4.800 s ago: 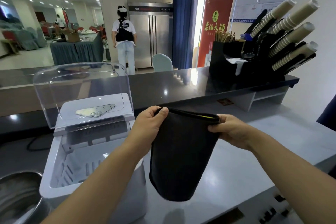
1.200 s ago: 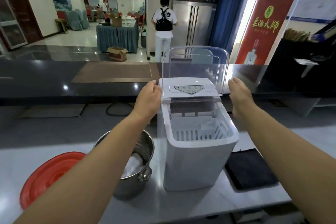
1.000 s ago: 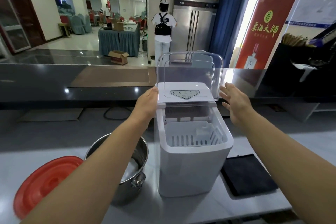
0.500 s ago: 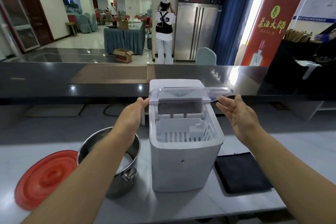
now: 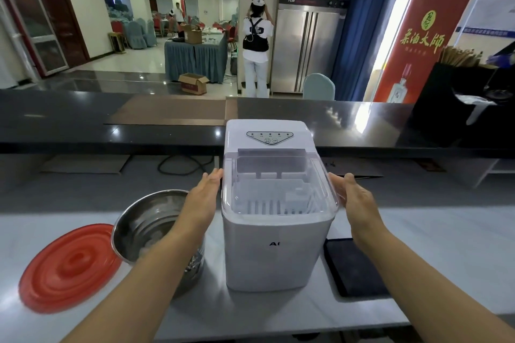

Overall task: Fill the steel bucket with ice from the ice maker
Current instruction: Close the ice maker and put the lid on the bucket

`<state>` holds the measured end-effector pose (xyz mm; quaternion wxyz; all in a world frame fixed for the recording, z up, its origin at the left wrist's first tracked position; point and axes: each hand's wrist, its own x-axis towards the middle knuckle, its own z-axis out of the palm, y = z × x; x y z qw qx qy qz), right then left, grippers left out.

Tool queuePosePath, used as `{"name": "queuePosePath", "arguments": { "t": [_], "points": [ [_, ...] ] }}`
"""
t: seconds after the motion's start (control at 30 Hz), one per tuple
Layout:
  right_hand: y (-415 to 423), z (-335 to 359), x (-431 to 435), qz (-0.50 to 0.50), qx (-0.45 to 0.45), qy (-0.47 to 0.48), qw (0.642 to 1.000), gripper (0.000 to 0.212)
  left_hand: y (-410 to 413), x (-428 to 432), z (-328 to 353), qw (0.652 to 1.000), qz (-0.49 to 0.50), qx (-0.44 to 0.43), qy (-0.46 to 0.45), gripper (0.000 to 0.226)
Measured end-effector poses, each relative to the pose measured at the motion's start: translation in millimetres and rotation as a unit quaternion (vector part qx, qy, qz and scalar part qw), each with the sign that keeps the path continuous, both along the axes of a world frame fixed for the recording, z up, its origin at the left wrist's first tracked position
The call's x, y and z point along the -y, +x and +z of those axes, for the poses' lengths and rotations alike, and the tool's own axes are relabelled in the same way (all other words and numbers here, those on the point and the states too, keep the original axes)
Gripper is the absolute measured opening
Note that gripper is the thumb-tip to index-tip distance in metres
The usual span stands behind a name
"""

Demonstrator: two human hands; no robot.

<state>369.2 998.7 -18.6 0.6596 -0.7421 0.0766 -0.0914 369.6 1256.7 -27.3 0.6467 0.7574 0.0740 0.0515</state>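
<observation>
Hands (image 5: 203, 198) (image 5: 353, 198) flat-fingered flanking closed ice maker (image 5: 274, 220), steel bucket (image 5: 156, 234) left beside it

At centre the ice maker (image 5: 276, 248) has a smooth white plastic body with a soft sheen, topped by a clear lid (image 5: 278, 192) of glossy plastic. Lower left, the steel bucket (image 5: 139, 220) is bright, mirror-like metal, beside a red lid (image 5: 69, 264) of glossy ridged plastic. Lower right, a matt black mat (image 5: 356, 267) lies on the smooth pale worktop (image 5: 446, 245).

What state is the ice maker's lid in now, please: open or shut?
Shut. The clear lid lies flat on the ice maker; the left hand and right hand flank it, open.
</observation>
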Motion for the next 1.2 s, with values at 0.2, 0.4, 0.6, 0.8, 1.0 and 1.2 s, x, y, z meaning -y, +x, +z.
{"name": "queuePosePath", "arguments": {
  "t": [0.2, 0.4, 0.6, 0.8, 1.0, 1.2],
  "points": [
    [5.7, 0.7, 0.9, -0.016, -0.014, 0.005, 1.0, 0.041, -6.5, 2.2, 6.6, 1.0, 0.003, 0.003, 0.014, 0.046],
    [18.8, 32.6, -8.6, -0.079, 0.044, -0.028, 0.996, 0.03, -3.9, -19.5, 27.6, 0.998, -0.002, 0.053, -0.023, 0.031],
    [12.8, 59.0, -85.2, 0.007, 0.139, -0.06, 0.988, 0.025, -6.1, -54.4, 29.0, 0.996, -0.014, 0.074, -0.054, 0.032],
    [4.8, 55.6, -196.6, 0.13, 0.088, 0.005, 0.988, 0.026, -6.6, -128.0, 22.5, 0.995, 0.019, 0.068, -0.068, 0.029],
    [-2.4, 21.9, -320.5, 0.221, 0.04, -0.015, 0.974, 0.025, -9.9, -220.1, 8.8, 0.994, 0.085, 0.054, -0.052, 0.029],
    [-4.7, -37.1, -427.2, 0.245, -0.03, -0.065, 0.967, 0.025, -11.9, -305.4, -31.4, 0.992, 0.114, -0.014, -0.047, 0.026]
  ]
}}
